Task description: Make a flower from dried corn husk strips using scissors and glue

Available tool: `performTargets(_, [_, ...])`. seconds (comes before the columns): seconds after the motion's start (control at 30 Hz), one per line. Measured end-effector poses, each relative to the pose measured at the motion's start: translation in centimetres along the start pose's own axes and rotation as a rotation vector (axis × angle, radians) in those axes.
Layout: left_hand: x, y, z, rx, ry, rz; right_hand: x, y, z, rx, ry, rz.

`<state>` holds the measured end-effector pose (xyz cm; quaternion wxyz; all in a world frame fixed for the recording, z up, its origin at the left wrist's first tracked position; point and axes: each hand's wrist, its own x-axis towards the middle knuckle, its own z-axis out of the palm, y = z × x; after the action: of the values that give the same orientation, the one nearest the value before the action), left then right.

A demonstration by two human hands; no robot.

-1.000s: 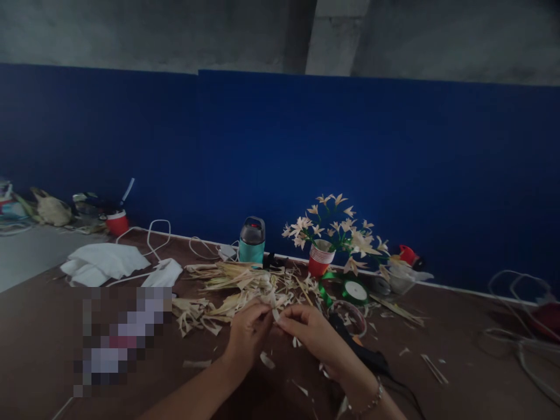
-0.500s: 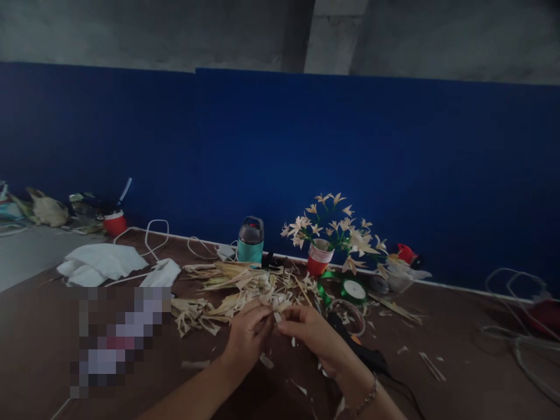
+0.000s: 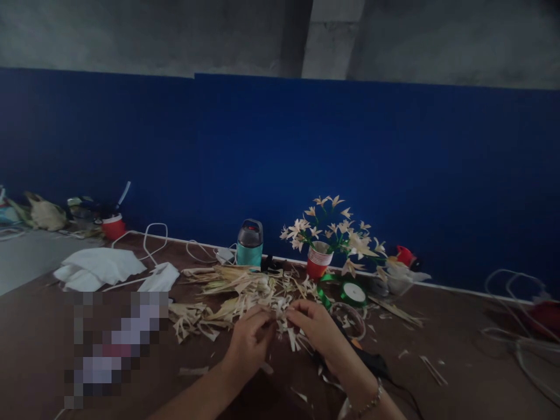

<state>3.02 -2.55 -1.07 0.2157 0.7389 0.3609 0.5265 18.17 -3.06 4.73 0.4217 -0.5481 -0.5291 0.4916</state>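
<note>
My left hand [image 3: 250, 338] is closed in a pinch, its fingertips at a small pale piece of corn husk [image 3: 280, 318] over the table. Facing it, my right hand [image 3: 312, 326] pinches from the other side, thumb and forefinger together. The held piece blends with the husks behind it, so its outline is hard to make out. Just beyond my fingers spreads a heap of dry corn husks [image 3: 231, 280], partly cut into pointed strips. Behind the heap, a stack of red paper cups [image 3: 318, 262] holds husk flowers [image 3: 336, 230] on green stems.
A spool of green ribbon [image 3: 353, 293], a roll of clear tape [image 3: 359, 319] and a black tool with a cord [image 3: 371, 360] lie to the right. A teal-and-grey bottle [image 3: 249, 245] stands by the blue partition [image 3: 262, 151]. White cloth [image 3: 100, 267] and cables lie left.
My right hand has shifted slightly right and up, widening the gap between my fingertips. The pale strip that pointed down between them shows less clearly. My left hand has barely moved.
</note>
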Motion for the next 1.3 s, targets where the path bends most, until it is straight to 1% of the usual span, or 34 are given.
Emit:
performTargets(0.1, [0.1,0.0,0.1,0.002,0.034,-0.003,0.2,0.3,0.1,-0.014,0.012,0.002])
performTargets(0.3, [0.2,-0.4,0.1,0.005,0.095,-0.030,0.1,0.4,0.3,0.047,-0.010,0.092])
performTargets(0.5, [0.0,-0.5,0.0,0.005,0.107,-0.026,-0.5,-0.3,0.7,0.089,0.009,0.128])
performTargets(0.63, [0.1,-0.4,-0.2,0.052,0.133,-0.071,-0.9,-0.9,0.9,0.099,0.027,0.118])
performTargets(0.77, [0.1,-0.2,-0.4,0.086,0.165,-0.024,-1.0,-0.8,1.2,0.155,0.043,0.139])
performTargets(1.0, [0.0,-0.4,-0.6,0.111,0.154,-0.009,-0.9,0.5,1.6,0.247,0.034,0.163])
performTargets(1.13, [0.1,-0.6,-0.6,0.113,0.157,0.019,-1.2,0.4,1.7,0.255,0.025,0.177])
performTargets(1.3, [0.3,-0.4,-0.8,0.174,0.179,0.104,-1.4,0.0,1.9,0.306,0.023,0.215])
